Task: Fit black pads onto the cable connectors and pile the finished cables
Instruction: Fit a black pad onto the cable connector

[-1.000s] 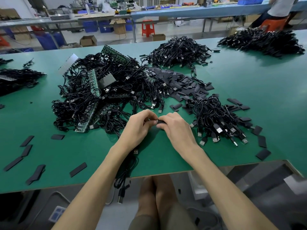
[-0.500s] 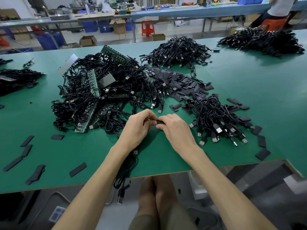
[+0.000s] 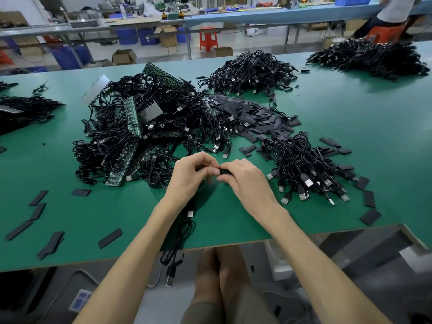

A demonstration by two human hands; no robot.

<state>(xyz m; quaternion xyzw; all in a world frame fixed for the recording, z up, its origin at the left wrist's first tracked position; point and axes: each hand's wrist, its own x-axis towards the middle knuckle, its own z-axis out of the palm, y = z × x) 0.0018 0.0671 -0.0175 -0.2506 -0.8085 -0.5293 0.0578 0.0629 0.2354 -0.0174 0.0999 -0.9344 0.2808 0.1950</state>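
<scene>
My left hand [image 3: 190,175] and my right hand [image 3: 245,181] meet above the green table [image 3: 374,127], fingertips together. Between them sits a small black pad [image 3: 225,171], pinched by my right hand, while my left hand grips the connector end of a black cable [image 3: 177,244]. That cable trails under my left wrist and hangs over the table's front edge. A heap of loose black pads [image 3: 259,118] lies beyond my hands. To the right is a pile of cables with USB plugs [image 3: 304,167]. A larger tangle of cables and green circuit boards [image 3: 145,132] lies to the left.
More cable piles lie at the back [image 3: 252,71], back right [image 3: 369,57] and far left [image 3: 23,111]. Stray pads lie on the left front [image 3: 39,197] and right front [image 3: 370,217] of the table. A person sits at the far right bench [image 3: 395,10].
</scene>
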